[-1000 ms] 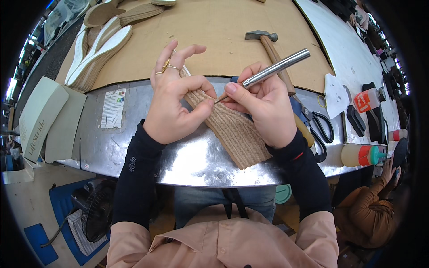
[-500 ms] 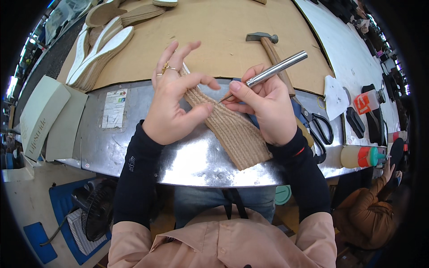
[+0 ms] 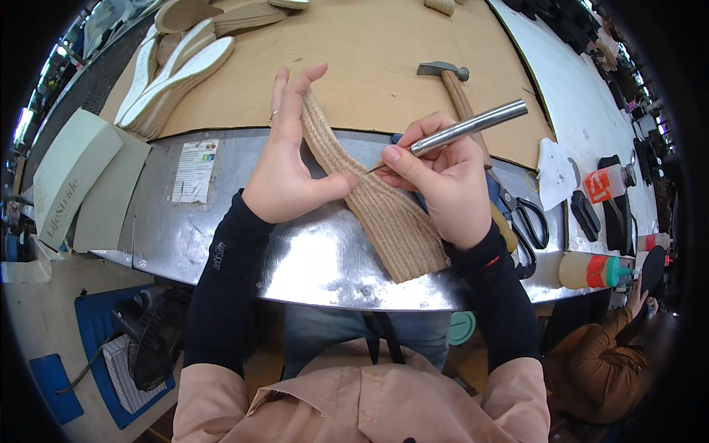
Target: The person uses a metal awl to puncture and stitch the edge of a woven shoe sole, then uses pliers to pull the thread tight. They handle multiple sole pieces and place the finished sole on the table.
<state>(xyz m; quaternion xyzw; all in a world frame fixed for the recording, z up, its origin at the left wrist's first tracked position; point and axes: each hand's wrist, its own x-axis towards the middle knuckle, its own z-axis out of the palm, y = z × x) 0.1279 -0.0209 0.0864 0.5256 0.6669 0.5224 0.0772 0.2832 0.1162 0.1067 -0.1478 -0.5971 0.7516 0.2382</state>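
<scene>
A woven, rope-covered wedge sole [image 3: 402, 232] stands on edge on the metal tabletop, its broad heel end toward me and its narrow end pointing up and left. My left hand [image 3: 284, 177] holds it, thumb pressed on the braided side and two fingers stretched up by the narrow end; the index finger is hidden. In my right hand [image 3: 450, 184] is an awl with a shiny metal handle [image 3: 473, 127], gripped like a pen. Its thin tip meets the braid just beside my left thumb.
Cardboard [image 3: 354, 55] covers the table's far part, with a hammer [image 3: 456, 92] and more wedge soles [image 3: 177, 85] on it. Scissors [image 3: 532, 225] and a glue bottle [image 3: 583, 270] lie right; a pale green box [image 3: 81, 173] stands left. A co-worker [image 3: 602, 362] sits at lower right.
My left index finger, raised over the sole before, is now out of sight. The awl's handle leans a little farther right, its tip still at the braid. The whole view has shifted slightly.
</scene>
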